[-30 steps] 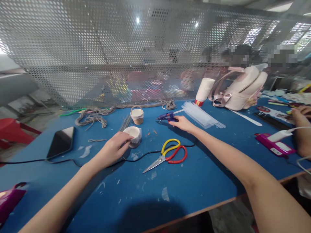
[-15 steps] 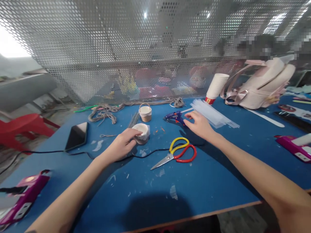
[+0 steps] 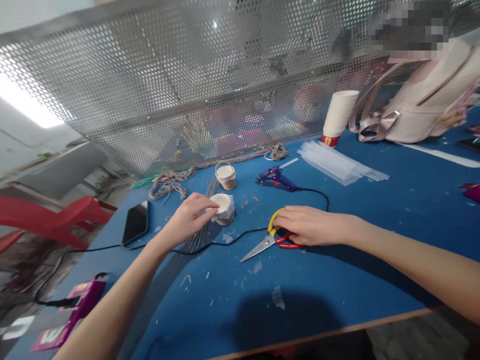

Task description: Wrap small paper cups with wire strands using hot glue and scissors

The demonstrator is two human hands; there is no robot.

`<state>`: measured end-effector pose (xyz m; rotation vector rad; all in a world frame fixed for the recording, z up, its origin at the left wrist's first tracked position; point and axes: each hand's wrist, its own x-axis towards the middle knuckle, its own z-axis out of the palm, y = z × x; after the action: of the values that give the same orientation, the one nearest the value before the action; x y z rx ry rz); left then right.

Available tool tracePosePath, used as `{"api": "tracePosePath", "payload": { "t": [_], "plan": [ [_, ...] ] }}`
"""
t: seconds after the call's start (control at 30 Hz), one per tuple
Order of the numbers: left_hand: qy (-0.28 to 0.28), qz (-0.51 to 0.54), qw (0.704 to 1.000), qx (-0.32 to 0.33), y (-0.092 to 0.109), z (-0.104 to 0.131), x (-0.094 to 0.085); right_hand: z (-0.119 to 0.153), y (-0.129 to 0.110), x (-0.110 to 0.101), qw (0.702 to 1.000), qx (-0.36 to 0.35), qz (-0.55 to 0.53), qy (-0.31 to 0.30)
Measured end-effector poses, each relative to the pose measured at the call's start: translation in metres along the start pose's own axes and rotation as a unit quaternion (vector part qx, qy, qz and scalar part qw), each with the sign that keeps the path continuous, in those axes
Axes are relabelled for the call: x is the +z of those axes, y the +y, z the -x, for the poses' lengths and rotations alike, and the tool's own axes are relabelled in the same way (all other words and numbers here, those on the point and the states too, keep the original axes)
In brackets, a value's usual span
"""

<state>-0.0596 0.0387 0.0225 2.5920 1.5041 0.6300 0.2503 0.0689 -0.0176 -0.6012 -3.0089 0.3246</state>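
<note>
My right hand has its fingers on the yellow and red handles of the scissors, which lie with the blades pointing to the lower left. The handles are partly hidden under it. My left hand is at the left side of a small cup wrapped in whitish mesh, thumb and forefinger apart, fingertips at its rim. Whether they press on the cup is unclear. Behind stands a small brown-and-white basket with a thin handle. Thin grey strands lie under and beside my left hand.
A blue glue gun lies beyond the scissors, its black cord curving behind my right hand. White mesh strips, stacked paper cups and a pale backpack are at the right. A phone and power strip lie left.
My right hand has moved from beside the glue gun, nearer to me, onto the scissors' handles. My left hand has drawn slightly back from inside the mesh-wrapped cup's rim. The view has tilted.
</note>
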Motion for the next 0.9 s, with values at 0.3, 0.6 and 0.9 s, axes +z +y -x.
{"api": "tracePosePath", "payload": {
  "t": [0.3,0.6,0.9],
  "plan": [
    [-0.049,-0.012,0.999,-0.015,0.003,-0.015,0.012,0.0,-0.004,-0.008,1.0,0.021,-0.023,-0.001],
    [-0.013,0.005,0.999,-0.029,-0.009,-0.003,0.014,0.009,-0.001,-0.004,0.936,0.062,-0.341,0.061],
    [-0.021,0.032,0.998,-0.058,-0.008,0.009,0.013,-0.003,0.003,0.0,0.826,0.159,-0.54,0.024]
  ]
}}
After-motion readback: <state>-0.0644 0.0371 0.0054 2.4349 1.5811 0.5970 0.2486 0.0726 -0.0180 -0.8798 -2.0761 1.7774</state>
